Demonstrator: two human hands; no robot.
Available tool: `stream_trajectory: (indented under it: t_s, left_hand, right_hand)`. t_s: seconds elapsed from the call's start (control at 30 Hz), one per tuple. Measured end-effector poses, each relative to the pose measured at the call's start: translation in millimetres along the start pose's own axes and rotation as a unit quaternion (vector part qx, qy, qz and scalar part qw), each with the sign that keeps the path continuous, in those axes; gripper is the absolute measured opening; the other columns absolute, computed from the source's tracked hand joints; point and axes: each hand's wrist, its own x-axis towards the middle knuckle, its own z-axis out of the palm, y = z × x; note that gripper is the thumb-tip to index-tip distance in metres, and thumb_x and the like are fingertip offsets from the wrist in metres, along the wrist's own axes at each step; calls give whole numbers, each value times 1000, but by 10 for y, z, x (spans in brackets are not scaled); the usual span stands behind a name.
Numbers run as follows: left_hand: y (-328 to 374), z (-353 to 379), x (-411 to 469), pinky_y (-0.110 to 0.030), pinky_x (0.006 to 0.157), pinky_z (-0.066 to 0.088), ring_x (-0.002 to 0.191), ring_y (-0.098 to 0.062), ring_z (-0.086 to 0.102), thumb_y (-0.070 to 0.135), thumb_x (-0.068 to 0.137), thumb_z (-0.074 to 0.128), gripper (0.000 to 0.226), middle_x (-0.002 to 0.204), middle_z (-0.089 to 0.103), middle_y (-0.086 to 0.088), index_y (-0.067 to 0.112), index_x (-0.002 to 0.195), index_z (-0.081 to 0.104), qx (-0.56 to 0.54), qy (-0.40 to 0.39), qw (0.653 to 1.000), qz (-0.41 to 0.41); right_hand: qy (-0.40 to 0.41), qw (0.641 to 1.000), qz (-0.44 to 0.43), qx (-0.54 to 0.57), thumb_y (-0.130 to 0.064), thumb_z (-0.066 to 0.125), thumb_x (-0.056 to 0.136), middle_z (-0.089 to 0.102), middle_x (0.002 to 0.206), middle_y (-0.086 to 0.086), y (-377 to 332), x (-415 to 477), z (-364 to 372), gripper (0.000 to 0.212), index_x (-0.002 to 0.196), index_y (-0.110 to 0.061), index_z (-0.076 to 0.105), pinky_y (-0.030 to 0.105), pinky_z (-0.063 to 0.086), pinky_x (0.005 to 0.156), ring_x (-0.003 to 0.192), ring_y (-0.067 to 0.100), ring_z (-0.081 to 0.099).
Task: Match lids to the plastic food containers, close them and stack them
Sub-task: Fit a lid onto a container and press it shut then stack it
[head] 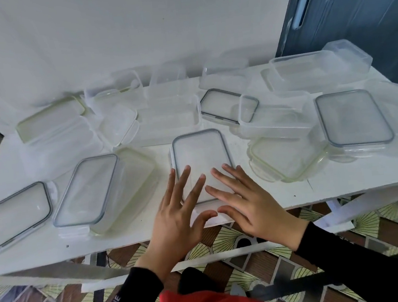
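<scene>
**Position.** The grey-rimmed lid [200,150] lies in the middle of the white tabletop [347,182], its long side running near to far. It appears to sit on a clear container, but the walls below it are hard to make out. Its near end is close to the near edge of the tabletop.

**Hands.** The left hand [176,216] and right hand [252,204] are spread flat, side by side, on the near end of the lid. The fingers are straight and pressing down. Both thumbs bend inward at the near rim. Whether they catch a latch flap cannot be told.

**Risks, as judged.**
1. Pressure falls on the near end only. The far end may ride up and leave the seal unseated there.
2. The fit is not confirmed. Forcing a lid of the wrong size could buckle it or pinch the seal.
3. The surface is smooth and the piece stands close to the edge. A downward push with any pull toward the person could slide it off onto the patterned floor [267,250].
4. On the left, a second grey-rimmed lid [85,190] rests tilted across a yellow-rimmed container [134,181]. A sideways sweep of the left arm could dislodge it.
5. The far row of open containers [318,68] is crowded and overlapping. Reaching over could topple pieces.
</scene>
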Motion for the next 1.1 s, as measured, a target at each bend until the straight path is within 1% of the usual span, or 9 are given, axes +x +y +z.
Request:
stream_trajectory:
  t_s: [0.13,0.37,0.57,0.67,0.73,0.83,0.93,1.0,1.1]
  left_hand:
    - [13,10,-14,-42,110,35,149,-36,13,55,95,49,66,159,25,-12,20,148,33,-5,9,1000,5]
    - [11,53,-2,-35,98,48,148,-34,19,49,94,55,61,156,31,-10,20,146,38,-9,35,999,-1]
    - [-180,-56,88,-40,113,32,150,-32,13,46,91,60,63,159,26,-6,19,145,41,-77,-33,996,43]
    - [-378,-244,160,-48,118,22,150,-28,10,43,91,61,62,162,19,-1,21,146,42,-105,-101,988,59]
    - [-499,-361,146,-39,120,20,150,-23,15,39,94,56,57,162,18,-2,21,146,43,-91,-92,990,51]
    - [-548,-411,43,-32,109,40,132,-6,46,33,99,50,47,154,33,-4,19,143,44,-119,6,989,-89]
    - [-332,-411,7,-35,89,56,99,0,65,65,84,49,61,134,55,-4,27,132,44,-304,21,899,-313]
    - [-230,-392,-7,-41,92,55,104,-5,66,83,72,51,82,128,61,5,27,131,49,-357,-15,868,-344]
    - [-123,-477,64,-47,95,52,114,-11,63,76,72,61,79,133,57,15,33,136,45,-388,18,856,-341]
  right_hand:
    - [13,1000,-6,4,-31,52,101,35,156,9,8,-10,29,44,143,-17,49,54,28,116,148,27,25]
    - [39,999,-10,0,-29,54,101,39,154,8,11,-9,74,41,140,-17,53,52,30,116,146,26,30]
    - [22,999,-23,-34,-51,60,92,56,137,-4,89,136,-125,46,132,-28,61,39,38,100,121,18,51]
    - [-24,999,21,-4,-59,43,95,46,145,-1,203,309,-276,53,139,-29,50,40,30,110,132,17,41]
    - [-30,989,119,79,-60,46,94,26,159,-3,280,378,-332,58,144,-32,42,37,20,117,146,14,21]
    - [-30,941,262,211,-55,53,91,17,161,-12,325,415,-346,61,146,-34,37,26,24,114,146,8,20]
    - [37,903,329,275,-49,59,90,39,144,-13,274,436,-291,58,142,-31,42,8,42,90,126,1,45]
    - [72,888,350,290,-47,61,88,46,134,-12,231,441,-265,61,142,-28,41,6,46,81,117,-6,47]
    - [114,899,325,272,-46,61,88,46,125,-10,163,482,-305,58,140,-26,44,16,52,84,114,-5,48]
